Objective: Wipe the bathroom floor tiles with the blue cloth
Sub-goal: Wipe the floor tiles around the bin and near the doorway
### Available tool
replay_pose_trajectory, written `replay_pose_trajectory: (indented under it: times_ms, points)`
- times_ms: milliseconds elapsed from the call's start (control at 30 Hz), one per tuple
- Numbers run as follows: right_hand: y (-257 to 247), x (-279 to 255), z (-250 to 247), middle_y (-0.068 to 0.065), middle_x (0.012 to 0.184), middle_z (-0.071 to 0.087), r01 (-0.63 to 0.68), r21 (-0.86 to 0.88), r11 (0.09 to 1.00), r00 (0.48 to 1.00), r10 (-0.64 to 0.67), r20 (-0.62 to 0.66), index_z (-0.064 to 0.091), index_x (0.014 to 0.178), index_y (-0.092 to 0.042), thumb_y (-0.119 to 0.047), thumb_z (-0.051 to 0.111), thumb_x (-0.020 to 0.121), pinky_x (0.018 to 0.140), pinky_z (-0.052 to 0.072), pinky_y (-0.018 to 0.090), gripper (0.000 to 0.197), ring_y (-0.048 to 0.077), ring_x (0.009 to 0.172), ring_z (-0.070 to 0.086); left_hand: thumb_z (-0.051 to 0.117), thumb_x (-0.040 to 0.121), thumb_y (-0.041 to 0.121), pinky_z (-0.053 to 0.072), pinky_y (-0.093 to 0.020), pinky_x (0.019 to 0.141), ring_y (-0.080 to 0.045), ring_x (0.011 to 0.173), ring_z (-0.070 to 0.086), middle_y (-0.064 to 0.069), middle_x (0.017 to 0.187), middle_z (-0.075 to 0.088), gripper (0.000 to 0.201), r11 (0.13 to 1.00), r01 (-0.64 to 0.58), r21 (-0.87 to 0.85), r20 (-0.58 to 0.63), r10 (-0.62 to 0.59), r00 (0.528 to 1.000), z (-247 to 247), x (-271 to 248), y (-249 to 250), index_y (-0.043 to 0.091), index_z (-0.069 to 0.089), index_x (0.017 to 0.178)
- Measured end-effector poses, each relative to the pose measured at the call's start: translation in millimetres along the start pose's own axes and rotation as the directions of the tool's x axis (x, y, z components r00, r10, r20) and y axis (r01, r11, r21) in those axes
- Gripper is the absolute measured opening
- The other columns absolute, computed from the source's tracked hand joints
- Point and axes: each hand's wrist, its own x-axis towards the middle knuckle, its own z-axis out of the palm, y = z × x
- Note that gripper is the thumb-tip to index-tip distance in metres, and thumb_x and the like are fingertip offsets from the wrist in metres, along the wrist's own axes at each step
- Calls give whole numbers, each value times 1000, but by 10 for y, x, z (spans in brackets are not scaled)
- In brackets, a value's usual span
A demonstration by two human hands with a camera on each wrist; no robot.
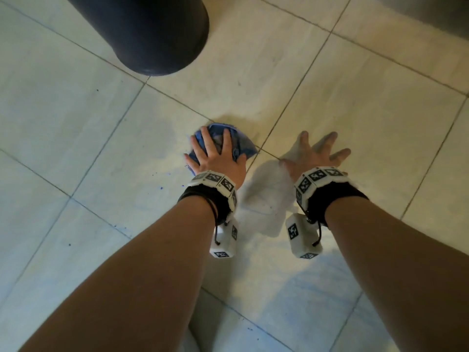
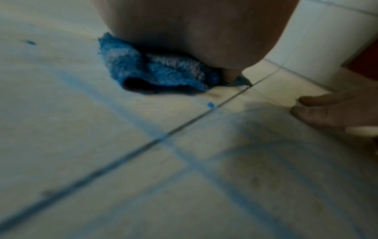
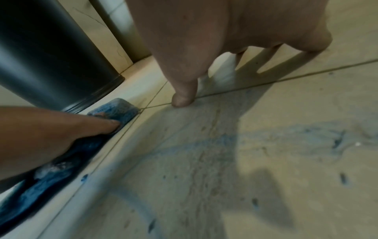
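A crumpled blue cloth [image 1: 243, 146] lies on the pale floor tiles [image 1: 355, 110], just left of a grout crossing. My left hand [image 1: 215, 158] presses down on it with fingers spread and straight. In the left wrist view the cloth [image 2: 155, 72] bulges out from under the palm [image 2: 194, 32]. My right hand [image 1: 317, 153] is spread flat, fingers straight, on the neighbouring tile to the right and holds nothing. The right wrist view shows its thumb tip [image 3: 182, 100] touching a grout line, with the cloth [image 3: 120, 111] and left hand [image 3: 61, 129] beside it.
A black cylindrical bin [image 1: 152, 31] stands on the floor just beyond the cloth. Blue smears and specks [image 3: 225, 139] mark the tiles near my hands. A white wall base [image 2: 317, 40] rises to the right. Open floor stretches left and right.
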Motion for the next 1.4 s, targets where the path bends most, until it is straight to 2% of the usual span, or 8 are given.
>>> replay_pose_trajectory:
  times_ms: [100,267,533,667,933,1033,1267,1400]
  points:
    - [17,-4,8,6,159,-25,13,-4,1000,1000,-13,-27,11,147,-44,-53,59,89,107,18,73,76,51,142,-18,28,101,58,-2,-62,117,-42,148,-21,-13,162,-26,72,998,41,-44,13,-41,999,-22,-9,142,33,-8,158]
    - [25,13,7,5,159,-27,18,-9,1000,1000,-18,-22,10,148,-44,-54,58,90,108,16,73,76,49,142,-20,29,101,56,-3,-64,116,-44,147,-20,-12,162,-26,71,997,-80,-6,-10,80,997,49,-46,293,34,-8,157]
    - [52,27,6,3,158,-29,19,-10,1000,999,-19,-26,8,150,-46,-57,57,90,109,14,73,78,47,143,-22,36,104,44,-4,-65,116,-44,147,-23,-8,162,-28,64,983,-178,-45,-13,178,984,58,-56,271,50,-2,154]
    - [44,89,39,3,159,-25,11,-32,999,999,-12,-39,11,147,-46,-58,59,86,106,18,75,79,48,142,-20,34,103,44,-7,-64,116,-41,147,-25,-6,161,-30,62,984,-167,-67,30,169,985,18,-40,280,50,0,154]
    - [-116,203,130,6,161,-18,-72,-61,995,992,65,-111,17,145,-46,-63,58,78,104,16,74,80,51,142,-16,27,100,62,-7,-63,116,-37,147,-26,-3,161,-31,63,982,-184,-48,9,185,983,92,1,210,50,-4,153]
    - [-334,162,154,9,161,-16,-60,-67,996,992,52,-114,16,145,-45,-67,60,76,102,19,73,84,55,141,-12,27,100,61,-6,-63,116,-36,147,-26,-1,161,-31,63,988,-150,-49,9,150,989,28,69,77,50,-4,154]
    - [-505,-13,114,14,159,-23,49,-140,989,998,-55,-40,-1,154,-40,-62,46,94,109,18,69,79,56,141,-12,27,101,58,-2,-60,119,-37,149,-20,-5,163,-25,63,991,97,-93,-13,-99,995,-217,242,-833,46,-4,155]
    - [-520,-30,82,13,159,-24,55,-167,984,998,-61,-29,-3,153,-40,-63,46,93,107,20,71,80,56,141,-12,26,103,53,-2,-62,117,-41,148,-21,-10,162,-26,63,981,149,-121,-3,-151,989,-226,228,-724,42,-6,156]
